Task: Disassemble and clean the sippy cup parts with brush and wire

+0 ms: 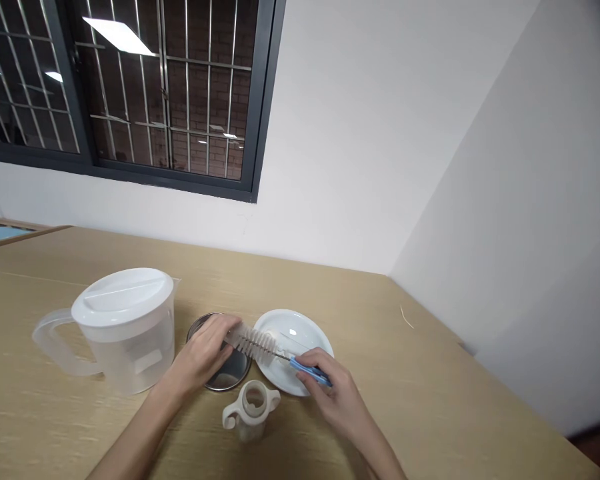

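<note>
A bottle brush [263, 343] with white bristles and a blue handle is stretched between my two hands. My right hand [333, 387] grips its blue handle. The fingers of my left hand [207, 350] are closed around the bristle tip, above a round metal bowl [227, 381]. Under the brush and my right fingers lies a white plate [293, 323] with some whitish, partly hidden thing on it. Just in front stands a small baby bottle [251, 413] with two side handles, upright and uncapped.
A clear plastic pitcher [130, 333] with a white lid stands to the left, its handle pointing left. A thin pale strip [407, 317] lies on the wooden table [430, 400] at the right. White walls and a barred window [170, 93] rise behind.
</note>
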Demonstrator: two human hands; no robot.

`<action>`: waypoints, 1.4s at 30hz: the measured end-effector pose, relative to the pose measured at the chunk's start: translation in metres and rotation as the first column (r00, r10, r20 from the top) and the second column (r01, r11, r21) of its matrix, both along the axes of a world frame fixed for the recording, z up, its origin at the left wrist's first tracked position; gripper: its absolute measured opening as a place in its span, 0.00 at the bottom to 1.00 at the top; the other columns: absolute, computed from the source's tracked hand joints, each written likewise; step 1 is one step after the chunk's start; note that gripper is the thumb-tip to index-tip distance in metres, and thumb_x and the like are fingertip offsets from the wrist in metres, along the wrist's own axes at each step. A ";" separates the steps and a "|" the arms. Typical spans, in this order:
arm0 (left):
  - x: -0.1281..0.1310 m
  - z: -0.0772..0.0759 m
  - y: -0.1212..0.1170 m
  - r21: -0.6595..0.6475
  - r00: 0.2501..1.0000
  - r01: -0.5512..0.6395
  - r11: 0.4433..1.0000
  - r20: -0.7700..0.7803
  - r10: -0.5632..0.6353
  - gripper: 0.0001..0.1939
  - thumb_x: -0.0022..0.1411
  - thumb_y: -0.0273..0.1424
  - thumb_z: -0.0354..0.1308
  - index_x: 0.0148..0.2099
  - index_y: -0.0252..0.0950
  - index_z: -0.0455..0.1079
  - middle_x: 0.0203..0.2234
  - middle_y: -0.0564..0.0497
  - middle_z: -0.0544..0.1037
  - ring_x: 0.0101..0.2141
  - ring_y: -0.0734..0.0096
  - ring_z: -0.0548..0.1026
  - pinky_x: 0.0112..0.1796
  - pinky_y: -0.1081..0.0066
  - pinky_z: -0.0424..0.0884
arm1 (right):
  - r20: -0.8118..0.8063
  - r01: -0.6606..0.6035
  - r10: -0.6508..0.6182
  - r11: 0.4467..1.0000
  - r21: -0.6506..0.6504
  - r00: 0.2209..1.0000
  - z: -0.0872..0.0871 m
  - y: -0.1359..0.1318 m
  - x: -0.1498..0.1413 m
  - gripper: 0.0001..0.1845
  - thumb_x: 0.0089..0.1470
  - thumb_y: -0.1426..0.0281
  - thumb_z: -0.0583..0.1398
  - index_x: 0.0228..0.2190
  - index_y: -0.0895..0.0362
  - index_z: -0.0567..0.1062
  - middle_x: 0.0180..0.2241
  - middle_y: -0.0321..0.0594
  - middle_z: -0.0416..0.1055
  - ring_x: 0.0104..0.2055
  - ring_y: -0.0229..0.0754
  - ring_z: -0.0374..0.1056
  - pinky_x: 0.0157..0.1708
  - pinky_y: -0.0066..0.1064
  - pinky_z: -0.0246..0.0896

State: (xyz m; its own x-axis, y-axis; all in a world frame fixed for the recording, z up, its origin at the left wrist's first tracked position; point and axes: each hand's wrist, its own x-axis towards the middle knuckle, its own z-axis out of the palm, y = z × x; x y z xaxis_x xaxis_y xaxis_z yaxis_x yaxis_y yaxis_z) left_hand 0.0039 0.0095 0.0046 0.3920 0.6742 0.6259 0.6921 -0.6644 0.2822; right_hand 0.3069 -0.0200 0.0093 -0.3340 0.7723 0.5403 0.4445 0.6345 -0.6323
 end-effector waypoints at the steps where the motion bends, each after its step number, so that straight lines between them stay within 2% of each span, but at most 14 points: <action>1: 0.000 0.001 -0.001 0.001 1.000 0.004 1.000 -0.003 -0.004 0.22 0.62 0.22 0.51 0.58 0.41 0.60 0.50 0.46 0.75 0.52 0.61 0.73 0.52 0.61 0.71 | -0.011 -0.001 0.001 1.000 -0.002 1.000 0.000 0.000 -0.001 0.07 0.62 0.69 0.57 0.39 0.55 0.76 0.37 0.42 0.76 0.40 0.44 0.73 0.41 0.31 0.67; 5: 0.001 0.001 -0.001 0.031 1.000 0.017 0.999 -0.001 -0.017 0.21 0.62 0.21 0.50 0.56 0.40 0.61 0.49 0.47 0.76 0.51 0.63 0.73 0.52 0.62 0.71 | -0.060 0.003 -0.006 0.999 -0.046 0.998 0.000 -0.001 -0.002 0.07 0.61 0.67 0.58 0.37 0.55 0.77 0.35 0.42 0.76 0.38 0.43 0.73 0.39 0.29 0.67; 12: 0.004 -0.008 0.001 0.081 0.998 0.064 0.995 -0.031 -0.062 0.21 0.62 0.18 0.50 0.55 0.39 0.61 0.51 0.46 0.75 0.54 0.63 0.71 0.55 0.61 0.68 | -0.101 0.023 -0.042 0.982 -0.185 0.994 0.001 -0.003 -0.002 0.12 0.61 0.62 0.59 0.36 0.54 0.79 0.35 0.41 0.77 0.39 0.44 0.73 0.38 0.29 0.65; 18: 0.005 -0.010 -0.001 0.015 0.996 0.085 0.996 -0.012 -0.085 0.21 0.63 0.23 0.55 0.57 0.40 0.60 0.51 0.46 0.75 0.52 0.63 0.73 0.53 0.64 0.70 | -0.133 0.081 -0.129 0.944 -0.319 0.983 0.009 -0.003 0.005 0.16 0.59 0.56 0.59 0.36 0.56 0.79 0.32 0.41 0.77 0.35 0.44 0.72 0.34 0.28 0.63; 22: 0.005 -0.003 -0.005 -0.032 0.995 0.096 0.995 0.039 -0.095 0.23 0.62 0.23 0.57 0.58 0.42 0.60 0.50 0.48 0.74 0.51 0.63 0.72 0.51 0.63 0.70 | -0.101 0.097 -0.138 0.937 -0.335 0.985 0.015 -0.002 0.012 0.21 0.61 0.54 0.56 0.30 0.57 0.76 0.21 0.35 0.67 0.27 0.40 0.64 0.29 0.28 0.58; 25: 0.005 0.001 -0.007 -0.050 0.994 0.099 0.994 0.059 -0.096 0.23 0.62 0.22 0.56 0.58 0.43 0.60 0.50 0.48 0.74 0.51 0.63 0.71 0.51 0.63 0.70 | -0.067 0.112 -0.141 0.939 -0.324 0.988 0.015 -0.001 0.013 0.25 0.62 0.53 0.54 0.22 0.57 0.71 0.20 0.33 0.61 0.25 0.37 0.58 0.27 0.28 0.53; 28: 0.003 0.003 -0.007 -0.074 0.994 0.101 0.992 0.060 -0.097 0.23 0.62 0.23 0.56 0.58 0.43 0.60 0.50 0.47 0.73 0.52 0.63 0.70 0.52 0.62 0.69 | -0.055 0.107 -0.132 0.937 -0.334 0.990 0.012 0.001 0.013 0.25 0.62 0.53 0.54 0.22 0.57 0.69 0.21 0.33 0.62 0.26 0.38 0.59 0.28 0.28 0.53; 37: 0.001 0.006 -0.007 -0.157 0.998 0.053 0.986 -0.007 -0.054 0.25 0.61 0.24 0.58 0.58 0.43 0.59 0.49 0.48 0.73 0.52 0.62 0.71 0.51 0.63 0.69 | -0.081 0.100 -0.139 0.925 -0.366 0.987 0.011 0.001 0.015 0.17 0.58 0.54 0.59 0.33 0.55 0.77 0.31 0.40 0.74 0.35 0.43 0.69 0.34 0.29 0.63; 42: 0.001 0.009 -0.011 -0.175 0.998 0.026 0.984 -0.056 -0.037 0.25 0.59 0.24 0.59 0.57 0.43 0.59 0.49 0.47 0.74 0.50 0.60 0.73 0.49 0.63 0.71 | -0.067 0.126 -0.146 0.962 -0.242 0.987 0.002 0.008 0.019 0.13 0.57 0.58 0.62 0.37 0.53 0.79 0.39 0.43 0.77 0.41 0.46 0.72 0.40 0.32 0.66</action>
State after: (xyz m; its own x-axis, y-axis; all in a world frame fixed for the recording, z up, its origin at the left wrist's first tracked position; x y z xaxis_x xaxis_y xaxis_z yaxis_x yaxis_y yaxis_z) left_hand 0.0045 -0.0012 0.0139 0.4473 0.7577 0.4752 0.6905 -0.6302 0.3549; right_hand 0.3261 -0.0123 0.0118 -0.1785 0.9162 0.3589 0.4554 0.4003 -0.7952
